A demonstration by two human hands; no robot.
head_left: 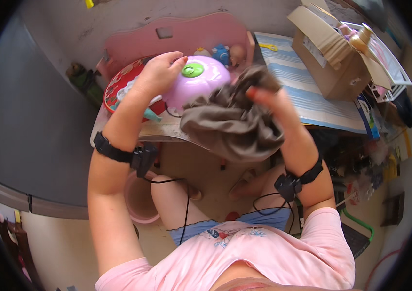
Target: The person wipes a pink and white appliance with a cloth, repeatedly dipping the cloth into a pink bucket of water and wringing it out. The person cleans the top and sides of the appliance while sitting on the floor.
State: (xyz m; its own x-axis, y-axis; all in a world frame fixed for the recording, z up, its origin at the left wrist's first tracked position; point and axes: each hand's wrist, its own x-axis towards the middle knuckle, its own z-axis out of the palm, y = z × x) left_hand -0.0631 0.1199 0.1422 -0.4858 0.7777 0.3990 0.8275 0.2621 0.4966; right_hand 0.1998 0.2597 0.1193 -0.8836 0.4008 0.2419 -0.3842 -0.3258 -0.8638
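Note:
My right hand (269,103) grips a crumpled brown cloth (231,127), which hangs over the front edge of the small pink table; motion blurs this hand. At the left side of a glossy purple dome-shaped object with a green centre (206,78), my left hand (164,71) is raised, its fingers bent. Its fingertips are partly hidden, so whether they touch the dome I cannot tell. White fabric (128,90) and a teal piece (151,115) lie beside my left forearm, by a red patterned round tray (109,92).
Small toys, among them a blue one (221,54), stand behind the dome. To the right, an open cardboard box (329,69) and yellow scissors (268,47) rest on a striped cloth (311,98). A pink bucket (142,217) is on the floor, near a grey cabinet-like surface (35,127).

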